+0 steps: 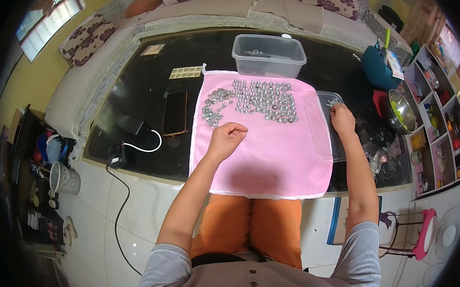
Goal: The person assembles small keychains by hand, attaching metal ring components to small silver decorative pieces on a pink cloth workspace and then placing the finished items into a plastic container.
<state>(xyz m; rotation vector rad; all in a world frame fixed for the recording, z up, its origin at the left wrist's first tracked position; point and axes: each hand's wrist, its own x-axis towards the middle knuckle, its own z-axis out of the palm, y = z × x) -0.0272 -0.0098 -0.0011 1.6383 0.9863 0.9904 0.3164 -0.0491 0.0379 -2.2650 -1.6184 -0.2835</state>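
Observation:
My left hand (228,141) hovers over the pink cloth (271,156), just below the loose small shiny pieces. Its thumb and fingertips are pinched together; whatever they hold, if anything, is too small to make out. At the cloth's right, my right hand (341,119) reaches over the clear plastic lid (321,143), fingers closed at a little heap of small silvery pieces (333,102). Its fingertips are partly hidden. Several rows of small silver domed pieces (263,96) stand on the cloth. Left of them lies a loose scatter of smaller shiny pieces (219,96).
Behind the cloth stands a clear plastic tub (269,62) with some metal pieces inside. A phone (175,113), a charger with cable (132,125) and a beige sectioned card (186,72) lie left. A metal bowl (401,112), teal container (379,68) and shelf (437,118) stand right.

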